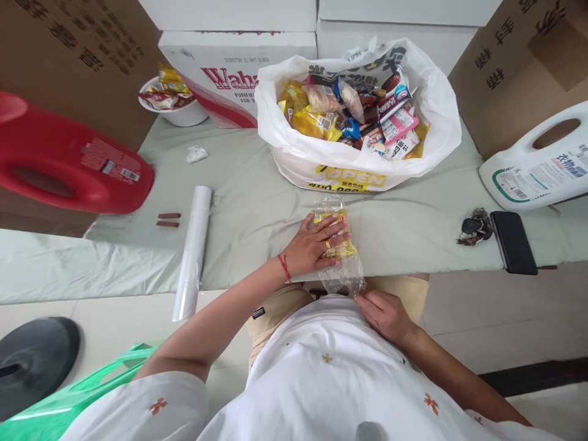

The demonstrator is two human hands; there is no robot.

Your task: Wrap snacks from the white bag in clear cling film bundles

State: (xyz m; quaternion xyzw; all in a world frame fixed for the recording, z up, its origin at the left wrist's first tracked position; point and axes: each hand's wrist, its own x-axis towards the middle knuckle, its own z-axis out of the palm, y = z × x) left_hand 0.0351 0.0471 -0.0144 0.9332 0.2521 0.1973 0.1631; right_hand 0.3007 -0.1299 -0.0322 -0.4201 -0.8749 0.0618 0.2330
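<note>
My left hand (318, 246) lies flat with its fingers spread over a yellow snack packet (340, 247) near the front edge of the cloth-covered table. Clear plastic (342, 275) surrounds the packet, showing above it and hanging past the table edge towards my body. At the plastic's lower right corner, my right hand (384, 313) pinches it between closed fingers. Just beyond the packet stands a white plastic bag (294, 160), open at the top and full of assorted wrapped snacks (321, 116).
A clear plastic roll (193, 251) overhangs the front edge. Red bottle (114, 165), brown sticks (168, 215) and white bowl (184, 115) are left; keys (475, 226), black phone (513, 242) and white jug (542, 165) are right. Boxes (229, 67) line the back.
</note>
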